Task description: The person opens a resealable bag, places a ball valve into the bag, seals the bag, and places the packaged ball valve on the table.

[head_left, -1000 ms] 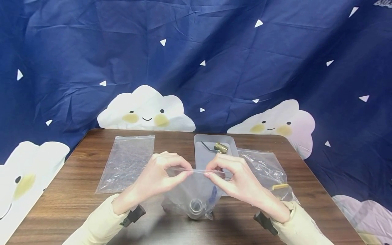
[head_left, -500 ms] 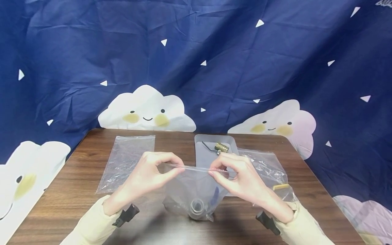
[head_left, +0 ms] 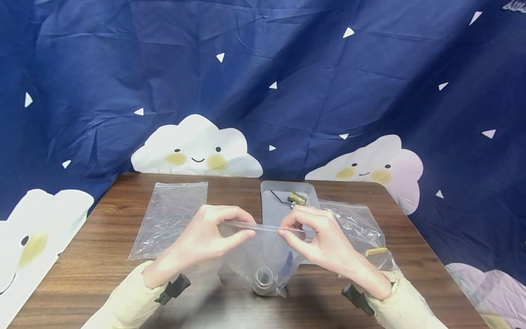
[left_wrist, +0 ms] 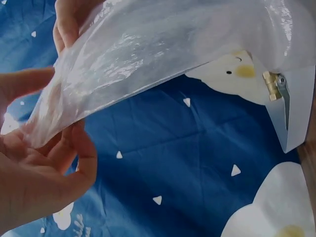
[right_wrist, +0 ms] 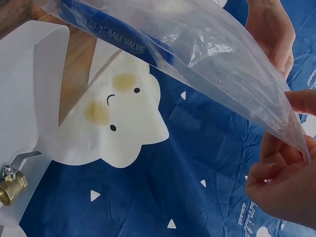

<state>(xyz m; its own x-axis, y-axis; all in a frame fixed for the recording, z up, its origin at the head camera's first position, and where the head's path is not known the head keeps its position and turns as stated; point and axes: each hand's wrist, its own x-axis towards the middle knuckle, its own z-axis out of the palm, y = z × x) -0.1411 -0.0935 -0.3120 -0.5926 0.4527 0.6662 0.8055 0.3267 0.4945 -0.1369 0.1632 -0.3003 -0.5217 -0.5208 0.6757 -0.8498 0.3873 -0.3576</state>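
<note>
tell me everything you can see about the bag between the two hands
The bag is clear, glossy plastic that looks thin and wrinkled. It is held up by its top edge, gripped at two spots by the left hand and right hand; whether it is sealed I cannot tell. Inside are a round metal fitting and a blue part marked "BALL VALVE". Its lower end seems to rest on the table, nearer than the tray.

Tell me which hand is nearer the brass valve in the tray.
Right. In the head view, the right hand appears just below the brass valve; the left hand is farther off, toward the lower left.
</note>
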